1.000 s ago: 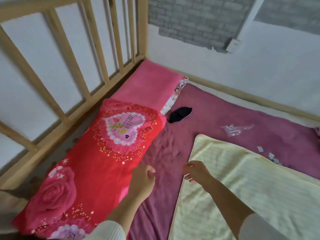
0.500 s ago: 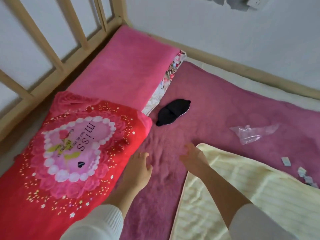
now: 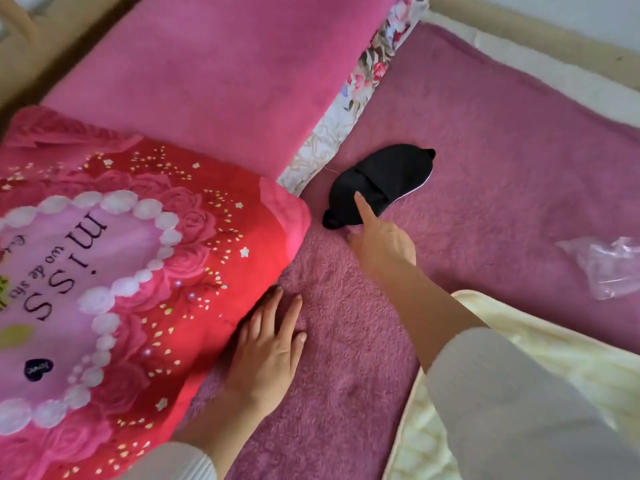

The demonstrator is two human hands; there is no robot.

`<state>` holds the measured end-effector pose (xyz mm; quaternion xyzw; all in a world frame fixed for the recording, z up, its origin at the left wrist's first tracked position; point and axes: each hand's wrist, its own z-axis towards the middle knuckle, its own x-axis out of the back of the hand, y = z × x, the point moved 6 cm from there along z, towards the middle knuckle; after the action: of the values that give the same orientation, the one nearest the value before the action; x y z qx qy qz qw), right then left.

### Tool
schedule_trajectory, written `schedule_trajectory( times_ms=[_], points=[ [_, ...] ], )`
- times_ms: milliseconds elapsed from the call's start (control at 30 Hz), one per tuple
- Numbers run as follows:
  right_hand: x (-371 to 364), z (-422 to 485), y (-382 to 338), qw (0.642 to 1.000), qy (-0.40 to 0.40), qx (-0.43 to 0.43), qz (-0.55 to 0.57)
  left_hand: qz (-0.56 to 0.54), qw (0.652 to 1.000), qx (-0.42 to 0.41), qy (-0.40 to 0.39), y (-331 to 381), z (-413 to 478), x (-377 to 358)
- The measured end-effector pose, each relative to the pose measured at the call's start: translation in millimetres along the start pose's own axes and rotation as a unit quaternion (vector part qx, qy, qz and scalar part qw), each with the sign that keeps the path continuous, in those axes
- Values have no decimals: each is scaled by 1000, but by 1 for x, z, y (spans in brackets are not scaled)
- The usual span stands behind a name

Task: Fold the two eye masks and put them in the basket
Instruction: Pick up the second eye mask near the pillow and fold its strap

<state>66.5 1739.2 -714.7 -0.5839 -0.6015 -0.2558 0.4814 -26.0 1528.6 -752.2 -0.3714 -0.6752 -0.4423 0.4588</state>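
A black eye mask (image 3: 381, 181) with a thin white edge lies flat on the purple fleece bedding (image 3: 502, 150), just right of the pillows. My right hand (image 3: 381, 240) is at its near end, the forefinger stretched out onto the black fabric and the other fingers curled; it grips nothing. My left hand (image 3: 266, 348) rests flat on the bedding, palm down, fingers spread, against the edge of the red pillow (image 3: 114, 271). Only one mask shows, and no basket is in view.
The red pillow with a heart print fills the left. A pink pillow (image 3: 225, 74) with a floral edge lies behind it. A crumpled clear plastic bag (image 3: 602, 265) sits at the right. A pale yellow blanket (image 3: 571, 375) covers the near right corner.
The view has moved forward and down toward the mask. My right hand has reached from the yellow blanket's edge to the mask. My left hand has settled flat beside the red pillow.
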Motion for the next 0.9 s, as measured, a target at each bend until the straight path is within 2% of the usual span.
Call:
schedule_trajectory(
  times_ms=[133, 200, 267, 333, 400, 433, 467, 533, 567, 600, 700, 833, 867, 900],
  points=[
    [2, 12, 5, 999, 1, -39, -5, 23, 1000, -5, -6, 0, 1, -4],
    [11, 2, 3, 996, 17, -29, 86, 10, 999, 5, -46, 1, 3, 1],
    [22, -23, 3, 979, 30, -19, 201, -1, 992, 15, -121, 0, 9, 6],
    [34, -60, 3, 962, 23, -2, 272, -48, 983, 46, -169, 1, 14, 16],
    [49, -101, 2, 956, 9, 32, 291, -171, 961, 113, -184, 8, 12, 40],
    [57, -121, 3, 954, 4, 50, 295, -266, 931, 171, -183, 12, 5, 54],
    [65, -143, 3, 951, -5, 64, 302, -387, 871, 244, -182, 18, -6, 66],
    [82, -190, 3, 943, -28, 92, 319, -587, 701, 366, -174, 36, -39, 89],
    [92, -216, 1, 936, -40, 106, 334, -638, 644, 390, -161, 43, -57, 103],
    [103, -241, -3, 926, -53, 118, 354, -663, 616, 399, -150, 48, -73, 118],
    [132, -311, -12, 897, -66, 123, 420, -695, 580, 393, -161, 62, -126, 158],
    [154, -389, -1, 859, -75, 39, 505, -728, 539, 369, -209, 87, -202, 204],
    [159, -407, 1, 849, -78, 31, 521, -729, 545, 362, -201, 89, -218, 213],
    [164, -425, 3, 841, -79, 29, 534, -721, 569, 352, -184, 90, -232, 222]
  ],
)
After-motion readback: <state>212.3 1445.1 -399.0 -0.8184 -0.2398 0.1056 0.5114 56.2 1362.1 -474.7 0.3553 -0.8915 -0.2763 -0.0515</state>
